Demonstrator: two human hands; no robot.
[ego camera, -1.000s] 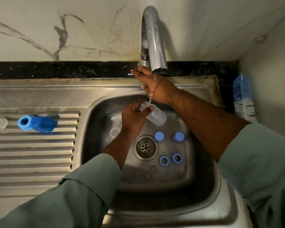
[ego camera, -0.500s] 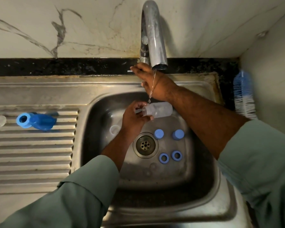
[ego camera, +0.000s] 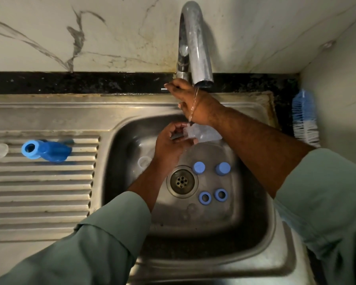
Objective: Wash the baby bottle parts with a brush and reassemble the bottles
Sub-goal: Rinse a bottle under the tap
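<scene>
Translucent plastic bottle [ego camera: 201,134], lying sideways under the thin water stream, is gripped at its neck by the left hand [ego camera: 171,140]. Right hand [ego camera: 191,103] curls round the lever behind the chrome tap [ego camera: 195,44]. Stainless sink [ego camera: 119,140] holds two blue caps [ego camera: 198,167] and two blue rings [ego camera: 205,197]; one bristled brush [ego camera: 304,118] stands at right.

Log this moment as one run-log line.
stage: rinsing | left hand: holds clear bottle under tap stream | right hand: on tap handle | blue caps and rings: in sink | brush: unused
</scene>
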